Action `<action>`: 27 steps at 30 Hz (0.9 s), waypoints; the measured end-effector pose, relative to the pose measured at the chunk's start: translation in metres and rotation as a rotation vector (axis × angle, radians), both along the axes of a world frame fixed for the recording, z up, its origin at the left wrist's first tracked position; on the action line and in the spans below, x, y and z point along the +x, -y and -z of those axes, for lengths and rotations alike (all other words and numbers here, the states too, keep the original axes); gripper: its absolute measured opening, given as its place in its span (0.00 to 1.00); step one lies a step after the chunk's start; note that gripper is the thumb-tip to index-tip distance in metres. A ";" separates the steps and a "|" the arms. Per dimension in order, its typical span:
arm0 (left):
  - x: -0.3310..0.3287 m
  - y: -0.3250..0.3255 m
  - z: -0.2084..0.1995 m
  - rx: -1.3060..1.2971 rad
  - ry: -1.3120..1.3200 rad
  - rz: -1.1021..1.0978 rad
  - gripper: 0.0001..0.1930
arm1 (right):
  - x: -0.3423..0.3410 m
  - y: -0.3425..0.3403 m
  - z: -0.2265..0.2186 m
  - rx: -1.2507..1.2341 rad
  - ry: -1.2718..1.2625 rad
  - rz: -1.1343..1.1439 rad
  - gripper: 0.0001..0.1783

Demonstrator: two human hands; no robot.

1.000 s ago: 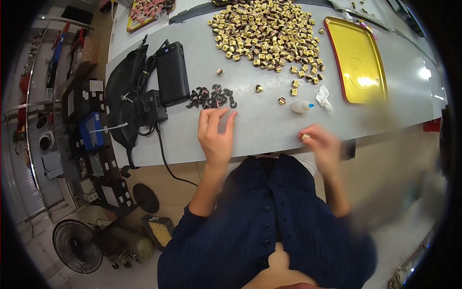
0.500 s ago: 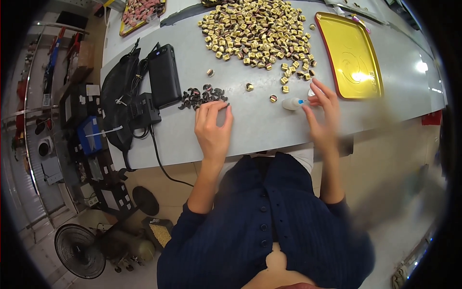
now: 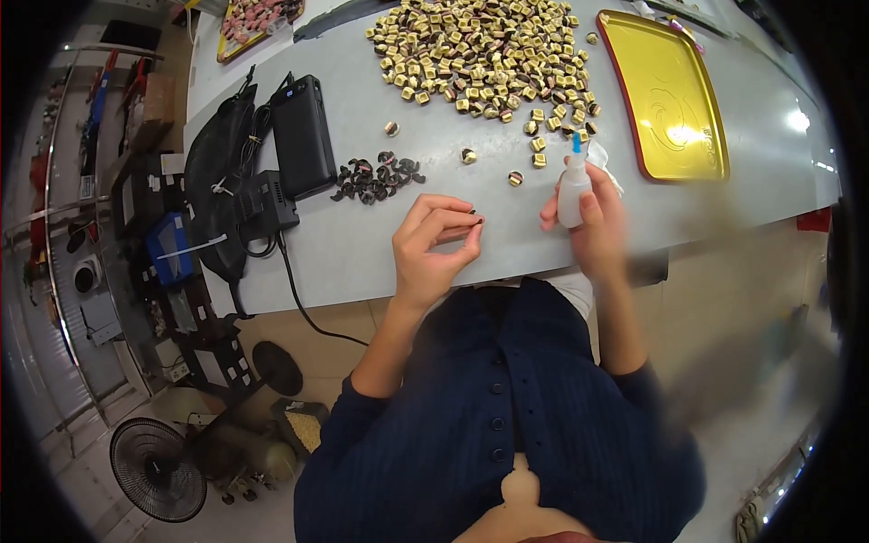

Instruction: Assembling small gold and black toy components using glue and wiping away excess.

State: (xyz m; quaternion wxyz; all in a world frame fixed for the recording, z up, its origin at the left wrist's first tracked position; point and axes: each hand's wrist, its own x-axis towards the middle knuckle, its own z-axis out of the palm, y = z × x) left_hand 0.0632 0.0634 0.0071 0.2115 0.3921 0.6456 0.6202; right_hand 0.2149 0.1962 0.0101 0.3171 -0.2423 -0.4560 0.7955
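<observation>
Between the thumb and fingertips of my left hand (image 3: 433,249) is a small dark piece (image 3: 478,218), much like the curved black pieces (image 3: 380,176) heaped to its left. My right hand (image 3: 599,226) grips a small translucent white squeeze bottle (image 3: 570,197), held upright with its blue nozzle tip (image 3: 577,141) pointing away from me. Beyond both hands spreads a large pile of small gold-and-dark cube-shaped pieces (image 3: 484,54). A few of these sit apart on the table, one of them a loose piece (image 3: 515,179) near the bottle.
On the grey table (image 3: 344,240), a black power bank-like box (image 3: 302,136) lies beside a black adapter (image 3: 269,204) with cables. A gold tray with a red rim (image 3: 665,100) is at the right, next to a crumpled white tissue (image 3: 605,163). Pink pieces fill another tray (image 3: 258,23) far left.
My left hand has come away from the black pieces toward the right, pinching one. My right hand has picked up the squeeze bottle, which was leaning or lying on the table.
</observation>
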 end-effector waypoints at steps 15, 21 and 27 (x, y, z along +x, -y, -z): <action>-0.001 -0.002 -0.002 -0.038 -0.155 0.122 0.12 | -0.008 0.011 0.009 0.126 0.054 0.087 0.22; -0.006 -0.002 -0.003 -0.037 -0.062 0.133 0.14 | -0.015 0.010 0.010 0.085 -0.027 0.107 0.22; -0.007 0.001 -0.001 -0.016 -0.052 0.136 0.15 | -0.020 0.011 0.008 0.070 -0.034 0.120 0.20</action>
